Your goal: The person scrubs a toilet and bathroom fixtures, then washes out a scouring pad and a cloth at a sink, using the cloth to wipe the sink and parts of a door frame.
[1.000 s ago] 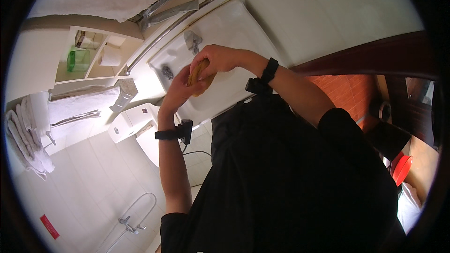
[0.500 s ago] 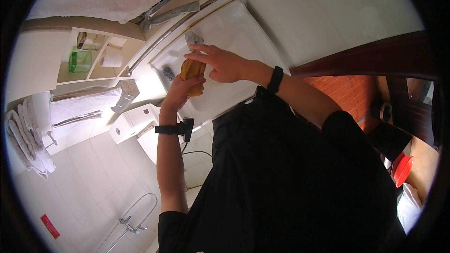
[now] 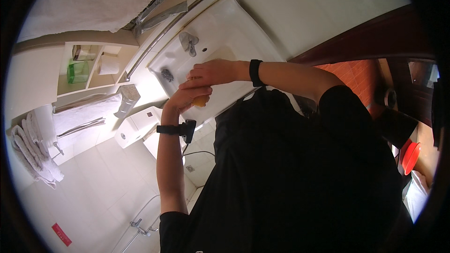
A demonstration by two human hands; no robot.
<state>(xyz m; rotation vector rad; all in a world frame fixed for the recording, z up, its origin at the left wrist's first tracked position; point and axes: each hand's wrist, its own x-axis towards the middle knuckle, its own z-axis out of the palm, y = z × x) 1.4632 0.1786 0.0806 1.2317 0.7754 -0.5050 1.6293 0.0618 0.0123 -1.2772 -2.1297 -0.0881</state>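
Both my hands meet over the near left part of a white washbasin (image 3: 243,30). My left hand (image 3: 183,97) is closed round a yellow-brown bundle (image 3: 200,100), a cloth or a sponge, I cannot tell which. Only its lower end shows below the fingers. My right hand (image 3: 213,72) lies across the top, its fingers closed over the bundle and against the left hand. Beyond them stands a grey tap (image 3: 188,43), apart from both hands. A dark grey scouring pad (image 3: 167,75) rests on the basin's left rim.
A metal rail (image 3: 178,18) runs along the basin's far left side. Open shelves (image 3: 93,68) hold a green glass and a paper roll. White towels (image 3: 33,147) hang at the left, near a white toilet (image 3: 136,126). A dark red door frame (image 3: 347,35) stands right.
My right hand has come down and left from above the bundle, its fingers closing over it. The bundle is now mostly covered. The view has shifted slightly.
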